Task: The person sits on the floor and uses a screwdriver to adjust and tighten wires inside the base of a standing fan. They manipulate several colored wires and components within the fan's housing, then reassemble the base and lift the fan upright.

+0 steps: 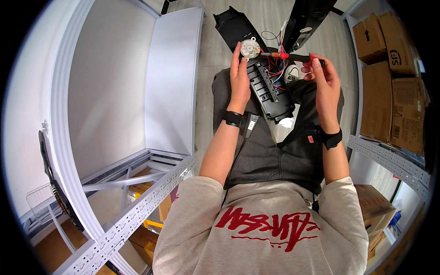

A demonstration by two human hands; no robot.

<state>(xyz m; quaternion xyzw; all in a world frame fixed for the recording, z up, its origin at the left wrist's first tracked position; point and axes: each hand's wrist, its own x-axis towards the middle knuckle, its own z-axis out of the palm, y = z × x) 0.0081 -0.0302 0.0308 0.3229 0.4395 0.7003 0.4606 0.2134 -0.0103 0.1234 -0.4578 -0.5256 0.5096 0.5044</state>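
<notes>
Head view: left grip (239, 85) is closed on a white round moulded-plastic gear unit w/ small tabs (250, 48), fingers along its left edge, thumb near the bottom. Right grip (324, 82) is closed on the rear end of a slim screwdriver w/ red-and-black handle (300, 57); its shaft points left at the gear unit's R side. Can't tell if the tip touches.

Handling: unit is prob. light, stiff, a bit slick, w/ tabs that could snap, so best held by the outer rim, clear of the tabs. Driver looks rigid, prob. easy to steer; hold by the handle, not the shaft.

Position: unit sits right at the left grip's fingertips, well apart from the right grip, w/ the driver spanning most of the gap btwn. Below & slightly R of the unit, a long black ribbed plastic housing (278, 109) lies tilted over the lap. Thin red, white & blue wires (277, 75) run loose just under the driver, prob. soft & easily snagged. A black trough-shaped plastic cover (234, 28) lies behind the unit.
</notes>
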